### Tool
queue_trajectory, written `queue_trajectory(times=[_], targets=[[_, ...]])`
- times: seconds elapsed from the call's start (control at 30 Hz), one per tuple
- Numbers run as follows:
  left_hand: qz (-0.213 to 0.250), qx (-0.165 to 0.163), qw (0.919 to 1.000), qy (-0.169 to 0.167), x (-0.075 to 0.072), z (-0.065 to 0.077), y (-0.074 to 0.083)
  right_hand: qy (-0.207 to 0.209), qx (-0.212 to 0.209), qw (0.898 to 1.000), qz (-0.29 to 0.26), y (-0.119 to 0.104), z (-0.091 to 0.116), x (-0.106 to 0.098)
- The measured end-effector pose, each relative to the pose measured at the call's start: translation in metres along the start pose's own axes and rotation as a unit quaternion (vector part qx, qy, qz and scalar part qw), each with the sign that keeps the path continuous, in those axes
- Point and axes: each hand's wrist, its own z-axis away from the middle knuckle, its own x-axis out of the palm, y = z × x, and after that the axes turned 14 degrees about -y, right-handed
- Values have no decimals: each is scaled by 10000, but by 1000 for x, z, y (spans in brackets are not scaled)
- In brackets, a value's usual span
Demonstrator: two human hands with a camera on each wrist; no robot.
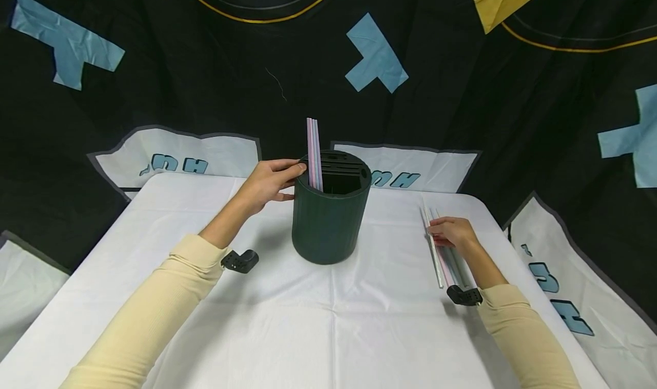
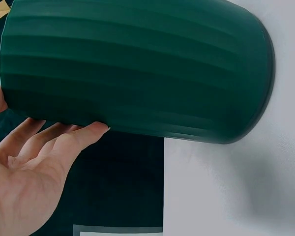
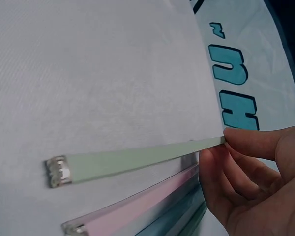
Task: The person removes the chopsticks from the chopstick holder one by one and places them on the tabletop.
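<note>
Diffuse light is brightening the counter (image 1: 390, 332), while the far backdrop (image 1: 205, 81) is looking dim. Soft shadows are spreading beside both sleeves (image 1: 149, 303). In the right wrist view, colours are looking greyer and the green straw (image 3: 118, 161) is blurring slightly at its near end.

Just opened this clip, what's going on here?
A person in pale yellow sleeves is handling two things at a white cloth-covered table. Their left hand touches the upper side of a dark green cylindrical container, from which slim pink and pale-blue strips stick up. Their right hand pinches a long, flat, pale green strip near one end, with a flat pink strip beside it. That pale green strip is not in the container.
</note>
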Motion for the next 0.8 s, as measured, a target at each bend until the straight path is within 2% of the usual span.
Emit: queue_trajectory(times=[0.2,0.8], targets=[[-39,-11,10000,-4,0,0,0,186,188,9991,338,5,-1,2],[19,-13,10000,3,-1,-1,-1,136,148,9996,187,7,-1,5]])
